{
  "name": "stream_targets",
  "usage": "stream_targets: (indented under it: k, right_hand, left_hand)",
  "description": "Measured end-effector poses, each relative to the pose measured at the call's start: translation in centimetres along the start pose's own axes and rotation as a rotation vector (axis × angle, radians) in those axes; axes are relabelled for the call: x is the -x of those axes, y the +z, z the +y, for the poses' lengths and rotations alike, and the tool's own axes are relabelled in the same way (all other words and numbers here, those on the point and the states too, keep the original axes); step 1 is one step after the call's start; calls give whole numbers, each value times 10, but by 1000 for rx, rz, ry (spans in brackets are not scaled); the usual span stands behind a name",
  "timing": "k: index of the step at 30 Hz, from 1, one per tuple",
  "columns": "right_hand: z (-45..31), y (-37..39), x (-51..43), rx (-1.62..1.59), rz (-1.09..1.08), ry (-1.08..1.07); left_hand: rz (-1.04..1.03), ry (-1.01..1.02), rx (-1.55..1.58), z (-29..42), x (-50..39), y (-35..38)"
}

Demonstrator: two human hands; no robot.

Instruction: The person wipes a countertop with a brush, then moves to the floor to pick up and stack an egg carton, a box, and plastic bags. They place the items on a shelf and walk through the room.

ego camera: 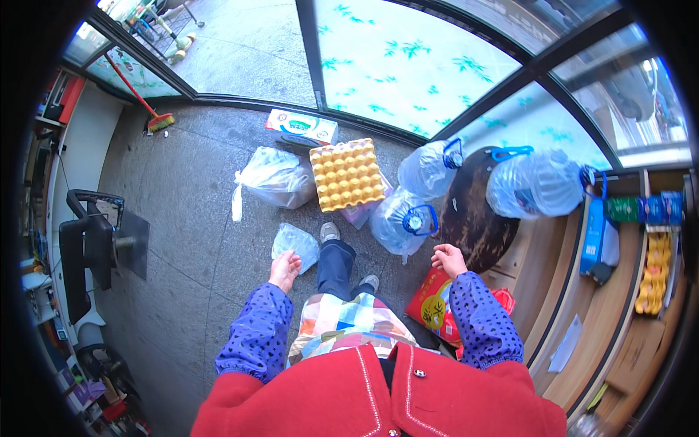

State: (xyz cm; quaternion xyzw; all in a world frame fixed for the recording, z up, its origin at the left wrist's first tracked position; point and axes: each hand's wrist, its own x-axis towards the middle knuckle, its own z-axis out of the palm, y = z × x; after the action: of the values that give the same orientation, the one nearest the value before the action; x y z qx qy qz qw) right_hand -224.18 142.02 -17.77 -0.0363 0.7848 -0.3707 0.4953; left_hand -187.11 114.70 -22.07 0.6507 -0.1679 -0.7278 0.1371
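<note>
My left hand [285, 271] is low in front of me, fingers bent, overlapping the near edge of a clear plastic bag [297, 243]. Whether the fingers grip this bag or only pass above it, I cannot tell. My right hand [450, 260] hovers with loosely curled fingers apart and nothing visible in them. It is nearest to a round dark stool top [475, 218] and a red printed bag [428, 300]. A large water bottle [398, 221] with a blue handle stands just beyond, beside another bottle [428, 169]. A yellow egg tray [348, 175] is stacked ahead of my feet.
A tied white plastic bag [281, 177] and a printed carton [301, 128] are near the glass door. One more bottle [535, 183] is beside wooden shelves [568, 273] on the right. A black chair [82, 257] stands left, and a broom [158, 120] leans in the corner.
</note>
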Motion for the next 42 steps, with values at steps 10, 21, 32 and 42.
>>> stream_targets:
  k: [10,21,32,42]
  right_hand:
    - [-89,65,-169,97,-50,36]
    - [-38,139,-393,412,51,-29]
    - [-8,194,-468,39,-67,-5]
    - [0,199,-477,-397,-225,72]
  left_hand:
    - [61,110,-531,50,-145,30]
    - [106,283,-660,45,-293,103]
    - [-46,113,-380,2,-414,141]
    - [-220,-6,-36,26,-421,145]
